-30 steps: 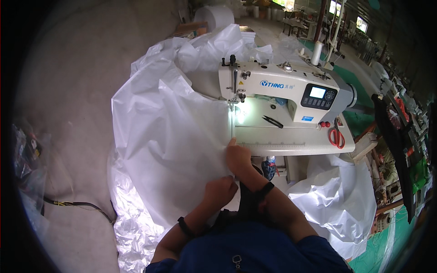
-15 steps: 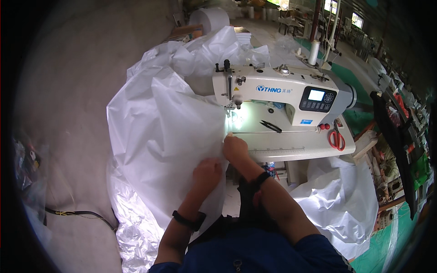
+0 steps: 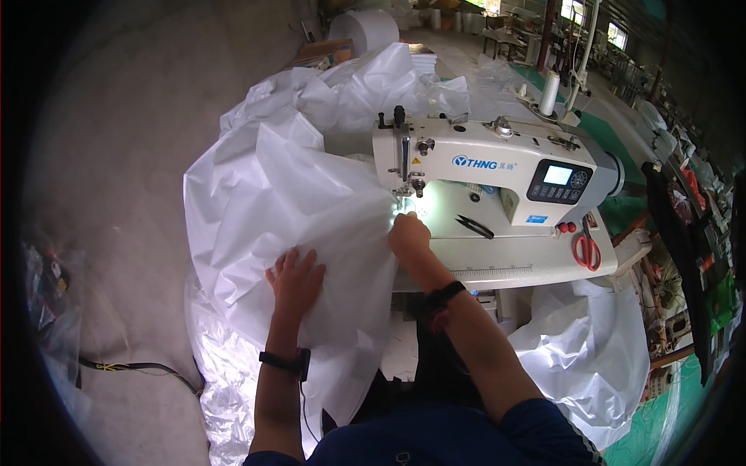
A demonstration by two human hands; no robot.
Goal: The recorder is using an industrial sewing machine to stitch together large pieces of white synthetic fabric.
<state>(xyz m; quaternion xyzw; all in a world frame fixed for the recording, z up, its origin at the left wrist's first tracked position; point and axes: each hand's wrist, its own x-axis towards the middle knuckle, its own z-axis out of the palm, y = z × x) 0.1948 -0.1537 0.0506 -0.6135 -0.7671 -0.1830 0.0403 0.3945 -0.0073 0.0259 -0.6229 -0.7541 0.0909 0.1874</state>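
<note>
A large white plastic-like sheet [image 3: 241, 194] lies in folds over the left of the sewing table and hangs toward me. My left hand [image 3: 297, 281] rests on it with fingers spread. My right hand [image 3: 409, 235] is closed at the sheet's right edge, just in front of the needle area; its fingertips are partly hidden. Behind that hand stands a white sewing machine [image 3: 486, 155], its lamp lighting the spot under the presser foot. Black thread snips [image 3: 474, 226] lie on the machine bed to the right of my right hand.
Red-handled scissors [image 3: 587, 252] lie at the table's right end. A white thread cone [image 3: 549, 95] stands behind the machine. More white sheeting [image 3: 579, 357] hangs below the table at right. A large white roll [image 3: 365, 33] sits at the back. A black cable [image 3: 140, 365] crosses the floor at left.
My left hand has moved left and away from me, and its fingers have spread on the sheet. My right hand has shifted slightly away from me, nearer the needle.
</note>
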